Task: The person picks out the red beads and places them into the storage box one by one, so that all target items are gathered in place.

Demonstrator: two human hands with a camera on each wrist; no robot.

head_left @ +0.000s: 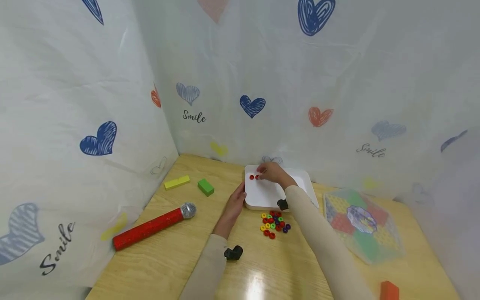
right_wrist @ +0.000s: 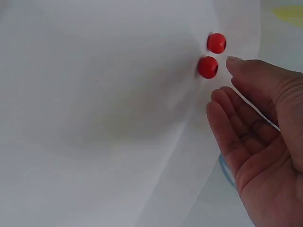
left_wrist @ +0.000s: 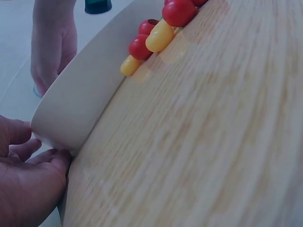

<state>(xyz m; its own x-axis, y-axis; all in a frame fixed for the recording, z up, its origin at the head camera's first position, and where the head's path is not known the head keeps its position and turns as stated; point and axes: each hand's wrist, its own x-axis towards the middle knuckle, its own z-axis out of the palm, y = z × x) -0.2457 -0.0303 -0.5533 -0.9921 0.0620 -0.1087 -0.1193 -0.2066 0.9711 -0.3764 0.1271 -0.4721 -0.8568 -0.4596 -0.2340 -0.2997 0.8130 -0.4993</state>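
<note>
Two red beads [right_wrist: 217, 43] lie in the white tray [head_left: 263, 196], near its far left corner. My right hand [head_left: 273, 171] reaches over the tray beside these beads. In the right wrist view that hand [right_wrist: 260, 137] has its thumb and fingers apart, with nothing between them. My left hand [head_left: 234, 203] rests against the outside of the tray's left wall. Its fingertips touch the wall at the near corner in the left wrist view, low by the table. A loose group of red, yellow, green and purple beads [head_left: 272, 221] lies in front of the tray.
On the left lie a red toy microphone [head_left: 150, 228], a yellow block [head_left: 177, 182] and a green block [head_left: 206, 187]. A clear, colour-patterned bag [head_left: 361, 225] is to the right. An orange-red block [head_left: 389, 290] sits at the near right. Heart-printed curtains [head_left: 281, 83] enclose the wooden table [head_left: 157, 266].
</note>
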